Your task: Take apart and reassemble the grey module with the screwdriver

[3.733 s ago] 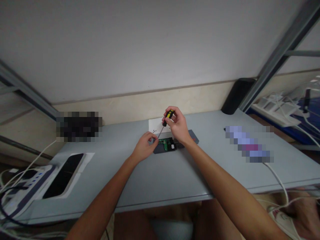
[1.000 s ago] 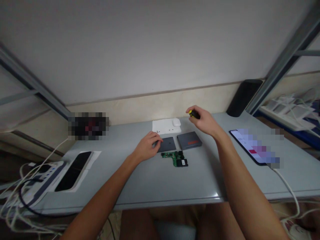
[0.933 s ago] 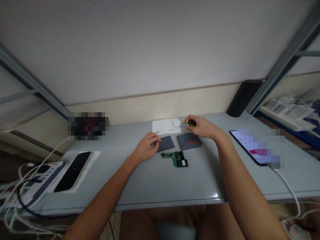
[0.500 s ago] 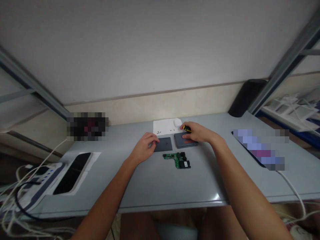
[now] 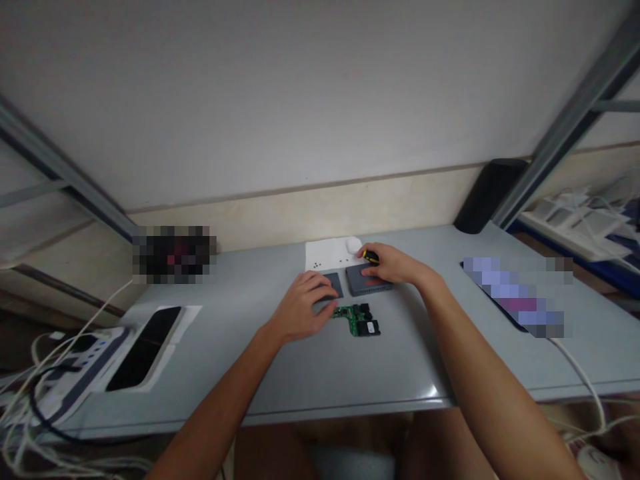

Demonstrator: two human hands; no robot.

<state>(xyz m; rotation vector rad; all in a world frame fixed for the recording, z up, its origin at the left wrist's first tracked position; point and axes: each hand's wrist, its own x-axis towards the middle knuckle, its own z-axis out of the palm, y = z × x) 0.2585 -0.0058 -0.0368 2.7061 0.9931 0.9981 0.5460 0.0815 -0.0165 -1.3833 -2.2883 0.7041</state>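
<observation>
Green circuit board (image 5: 354, 321) lying on the grey desk (image 5: 280, 383), and in the head view the left hand (image 5: 304, 308) is at its left end, fingers curled, thumb parted from them, contact impossible to call! Behind the board, the dark flat panel (image 5: 334, 283), partly hidden by that hand. Right hand (image 5: 396, 265) now: fingers wrapped round a black-and-yellow screwdriver (image 5: 371, 257), lower fingers over the dark box (image 5: 356, 280) beside the panel, white paper (image 5: 323, 252) behind.
</observation>
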